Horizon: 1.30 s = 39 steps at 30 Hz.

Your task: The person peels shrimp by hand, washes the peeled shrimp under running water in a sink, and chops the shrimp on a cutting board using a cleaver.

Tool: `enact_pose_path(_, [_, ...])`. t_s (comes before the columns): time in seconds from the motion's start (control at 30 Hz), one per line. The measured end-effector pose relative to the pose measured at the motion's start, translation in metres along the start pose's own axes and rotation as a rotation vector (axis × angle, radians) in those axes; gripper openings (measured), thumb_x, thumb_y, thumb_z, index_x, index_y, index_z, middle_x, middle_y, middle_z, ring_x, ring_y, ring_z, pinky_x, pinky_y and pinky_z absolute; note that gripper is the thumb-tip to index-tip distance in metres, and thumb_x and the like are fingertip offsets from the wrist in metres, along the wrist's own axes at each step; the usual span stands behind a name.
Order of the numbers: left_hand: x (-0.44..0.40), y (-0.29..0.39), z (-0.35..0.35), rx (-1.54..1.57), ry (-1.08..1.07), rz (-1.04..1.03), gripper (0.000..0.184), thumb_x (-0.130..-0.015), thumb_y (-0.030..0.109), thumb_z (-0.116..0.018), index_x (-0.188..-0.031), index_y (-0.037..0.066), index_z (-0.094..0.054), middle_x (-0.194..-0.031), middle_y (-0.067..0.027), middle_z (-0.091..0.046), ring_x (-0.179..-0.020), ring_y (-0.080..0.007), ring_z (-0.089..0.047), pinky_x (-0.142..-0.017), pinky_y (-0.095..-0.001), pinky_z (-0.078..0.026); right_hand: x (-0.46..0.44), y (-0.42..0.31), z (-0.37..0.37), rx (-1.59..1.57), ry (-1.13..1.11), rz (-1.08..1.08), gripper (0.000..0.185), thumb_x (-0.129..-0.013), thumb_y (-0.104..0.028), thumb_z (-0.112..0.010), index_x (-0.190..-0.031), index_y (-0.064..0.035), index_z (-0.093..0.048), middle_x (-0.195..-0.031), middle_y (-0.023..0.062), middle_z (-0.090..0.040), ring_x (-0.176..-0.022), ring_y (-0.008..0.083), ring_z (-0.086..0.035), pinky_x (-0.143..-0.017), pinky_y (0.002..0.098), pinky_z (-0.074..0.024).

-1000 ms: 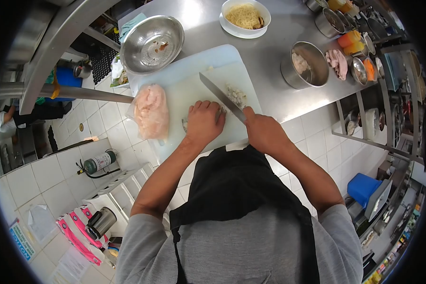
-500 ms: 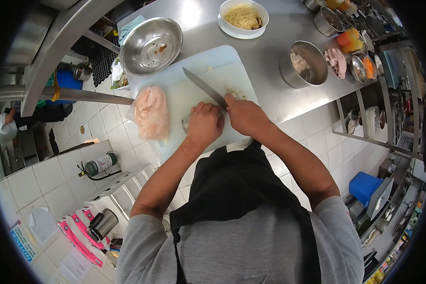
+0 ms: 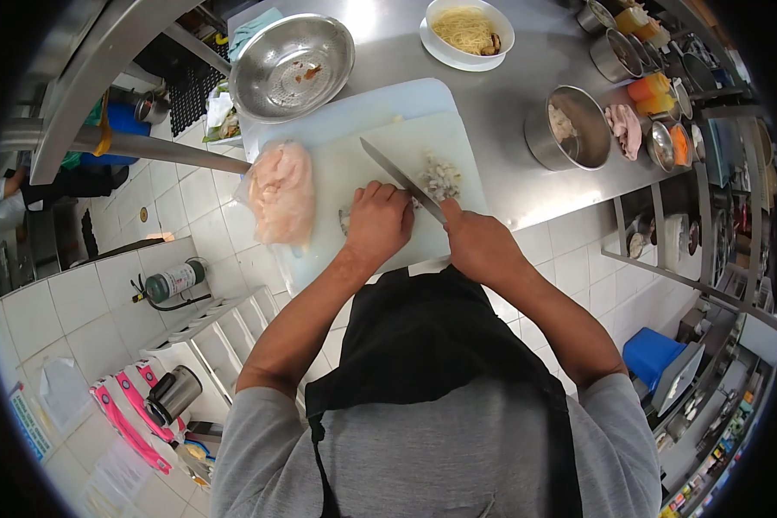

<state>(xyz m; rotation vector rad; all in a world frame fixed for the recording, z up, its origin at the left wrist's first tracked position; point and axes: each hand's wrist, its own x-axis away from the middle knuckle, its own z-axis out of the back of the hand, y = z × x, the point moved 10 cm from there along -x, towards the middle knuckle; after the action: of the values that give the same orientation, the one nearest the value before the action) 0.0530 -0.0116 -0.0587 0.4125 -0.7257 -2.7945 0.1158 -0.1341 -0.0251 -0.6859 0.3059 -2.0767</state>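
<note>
My right hand [image 3: 482,242] grips the handle of a large knife [image 3: 399,174], whose blade points up and left over the white cutting board [image 3: 345,164]. My left hand [image 3: 378,217] presses down on the board left of the blade, fingers curled over pale greyish pieces [image 3: 344,221] that show at its left edge; what lies under the fingers is hidden. Just right of the blade is a pile of chopped pale pieces [image 3: 441,178]. A clear bag of pale pink meat [image 3: 281,192] rests on the board's left side.
Beyond the board stand a steel colander [image 3: 292,69] and a white bowl of noodles [image 3: 468,30]. To the right are a steel pot [image 3: 568,129], a pink cloth [image 3: 623,131] and sauce bottles [image 3: 649,86]. Another person [image 3: 13,194] is at far left.
My right hand and the knife went left toward my left hand, then back right, exposing the chopped pile again. My left hand stays nearly in place. The view has shifted slightly.
</note>
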Motion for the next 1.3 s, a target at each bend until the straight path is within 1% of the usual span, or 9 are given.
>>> enact_pose_path(0.33, [-0.001,-0.004,-0.006,-0.016,-0.018,-0.001,0.007,-0.083,0.011,-0.073,-0.089,0.008,-0.075,-0.087,-0.0078,-0.067,-0.094,-0.0314,-0.062,-0.081,-0.0476,-0.048,-0.017,0.004,-0.012,0.013,-0.011,-0.010,0.025,-0.100,-0.008,-0.054,-0.123,0.0025,-0.054,-0.087,0.0249,-0.073,-0.083,0.0447,-0.073,-0.074,0.0558,-0.0570])
enact_pose_path(0.63, [0.005,0.023,-0.007,0.024,0.005,-0.078,0.013,-0.081,0.007,-0.072,-0.094,0.007,-0.074,-0.090,-0.0088,-0.068,-0.095,-0.0323,-0.063,-0.079,-0.0476,-0.047,-0.078,0.006,0.003,-0.073,0.106,0.041,0.024,-0.104,-0.018,-0.059,-0.119,-0.0003,-0.052,-0.089,0.0272,-0.073,-0.086,0.0472,-0.072,-0.075,0.0574,-0.0553])
enact_pose_path(0.73, [-0.003,0.002,0.009,0.093,0.018,0.072,0.020,-0.082,0.005,-0.070,-0.102,0.005,-0.073,-0.092,-0.0104,-0.069,-0.096,-0.0343,-0.064,-0.082,-0.0488,-0.049,-0.044,0.022,0.030,-0.177,0.252,0.022,0.022,-0.104,-0.018,-0.061,-0.113,0.0001,-0.053,-0.083,0.0254,-0.071,-0.080,0.0434,-0.072,-0.072,0.0539,-0.0556])
enact_pose_path(0.83, [-0.028,-0.018,0.027,0.065,0.157,0.088,0.024,-0.083,0.004,-0.069,-0.108,0.003,-0.072,-0.098,-0.0130,-0.072,-0.097,-0.0369,-0.065,-0.087,-0.0490,-0.052,-0.020,0.047,0.043,-0.628,0.225,-0.110,0.017,-0.105,-0.016,-0.061,-0.109,-0.0005,-0.055,-0.073,0.0164,-0.067,-0.062,0.0298,-0.067,-0.060,0.0439,-0.0535])
enact_pose_path(0.93, [-0.074,-0.048,0.023,0.003,0.189,0.163,0.025,-0.086,0.006,-0.069,-0.110,0.002,-0.071,-0.102,-0.0149,-0.075,-0.098,-0.0397,-0.067,-0.090,-0.0499,-0.054,-0.010,0.063,0.038,-0.946,0.142,-0.261,0.011,-0.107,-0.013,-0.059,-0.109,-0.0023,-0.058,-0.068,0.0064,-0.058,-0.052,0.0156,-0.054,-0.051,0.0334,-0.0464])
enact_pose_path(0.97, [-0.089,-0.056,0.019,-0.032,0.161,0.189,0.023,-0.087,0.010,-0.070,-0.109,0.002,-0.072,-0.101,-0.0156,-0.076,-0.098,-0.0397,-0.068,-0.088,-0.0504,-0.055,-0.007,0.058,0.042,-1.004,0.172,-0.238,0.009,-0.107,-0.012,-0.057,-0.112,-0.0048,-0.059,-0.066,0.0019,-0.055,-0.048,0.0103,-0.049,-0.047,0.0299,-0.0418])
enact_pose_path(1.03, [-0.118,-0.067,0.008,-0.098,0.101,0.235,0.023,-0.088,0.016,-0.071,-0.107,0.003,-0.074,-0.099,-0.0171,-0.077,-0.097,-0.0396,-0.070,-0.084,-0.0513,-0.056,-0.001,0.058,0.041,-1.078,0.186,-0.252,0.009,-0.108,-0.013,-0.058,-0.112,-0.0052,-0.058,-0.069,0.0026,-0.056,-0.050,0.0120,-0.051,-0.048,0.0302,-0.0434])
enact_pose_path(1.13, [-0.143,-0.079,-0.017,-0.184,-0.184,0.358,0.027,-0.089,0.024,-0.072,-0.106,0.003,-0.075,-0.098,-0.0193,-0.078,-0.097,-0.0404,-0.073,-0.086,-0.0512,-0.059,0.006,0.060,0.035,-1.195,0.193,-0.272,0.010,-0.109,-0.015,-0.058,-0.114,-0.0064,-0.059,-0.071,0.0030,-0.056,-0.051,0.0135,-0.052,-0.050,0.0308,-0.0453])
enact_pose_path(1.3, [-0.159,-0.096,-0.029,-0.151,-0.211,0.478,0.027,-0.088,0.027,-0.072,-0.103,0.005,-0.078,-0.104,-0.0183,-0.079,-0.098,-0.0377,-0.076,-0.089,-0.0490,-0.060,0.017,0.063,0.025,-1.370,0.203,-0.307,0.011,-0.109,-0.018,-0.059,-0.110,-0.0068,-0.057,-0.071,0.0036,-0.057,-0.052,0.0131,-0.054,-0.051,0.0310,-0.0454])
